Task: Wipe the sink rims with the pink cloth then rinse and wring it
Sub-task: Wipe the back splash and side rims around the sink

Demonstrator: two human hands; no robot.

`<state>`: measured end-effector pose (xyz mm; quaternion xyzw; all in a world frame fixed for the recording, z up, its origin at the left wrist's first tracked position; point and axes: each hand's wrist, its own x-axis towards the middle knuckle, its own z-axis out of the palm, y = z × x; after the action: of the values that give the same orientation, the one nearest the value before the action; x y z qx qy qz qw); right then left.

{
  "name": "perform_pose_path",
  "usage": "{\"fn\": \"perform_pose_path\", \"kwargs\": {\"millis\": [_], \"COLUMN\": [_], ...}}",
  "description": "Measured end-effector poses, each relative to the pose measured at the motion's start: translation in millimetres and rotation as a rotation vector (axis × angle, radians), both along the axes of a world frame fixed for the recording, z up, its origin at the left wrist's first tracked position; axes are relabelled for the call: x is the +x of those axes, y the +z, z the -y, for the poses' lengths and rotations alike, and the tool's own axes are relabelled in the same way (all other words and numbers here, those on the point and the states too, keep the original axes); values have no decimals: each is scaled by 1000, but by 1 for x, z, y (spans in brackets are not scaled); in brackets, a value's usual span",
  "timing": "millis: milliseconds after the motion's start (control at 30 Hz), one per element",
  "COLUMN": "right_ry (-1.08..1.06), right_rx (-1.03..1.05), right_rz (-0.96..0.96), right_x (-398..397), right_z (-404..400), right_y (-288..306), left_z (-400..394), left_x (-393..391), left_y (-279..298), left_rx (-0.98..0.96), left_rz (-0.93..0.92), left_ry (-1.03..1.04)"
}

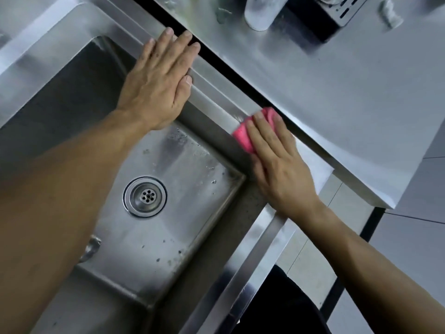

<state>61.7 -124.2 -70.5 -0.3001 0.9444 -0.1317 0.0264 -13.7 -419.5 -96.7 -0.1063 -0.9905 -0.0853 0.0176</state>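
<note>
Pink cloth lies bunched on the sink rim along the right side of the basin, under my right hand, whose straight fingers press it flat for wiping; my left hand rests farther along that rim, fingers flat and holding nothing, likely to steady me

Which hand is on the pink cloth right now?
The right hand: its straight fingers press the pink cloth onto the sink rim. The left hand lies flat on the same rim, bare.
</note>
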Motion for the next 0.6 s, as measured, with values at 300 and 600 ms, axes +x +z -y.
{"fn": "perform_pose_path", "kwargs": {"millis": [300, 600], "right_ry": [61, 80], "right_rx": [-50, 10], "right_rz": [17, 114], "right_x": [-38, -4], "right_z": [19, -48], "right_y": [-5, 15], "left_z": [-60, -67], "left_x": [41, 41], "left_y": [-10, -14], "left_rx": [62, 46], "left_rz": [-83, -83], "left_ry": [-181, -138]}}
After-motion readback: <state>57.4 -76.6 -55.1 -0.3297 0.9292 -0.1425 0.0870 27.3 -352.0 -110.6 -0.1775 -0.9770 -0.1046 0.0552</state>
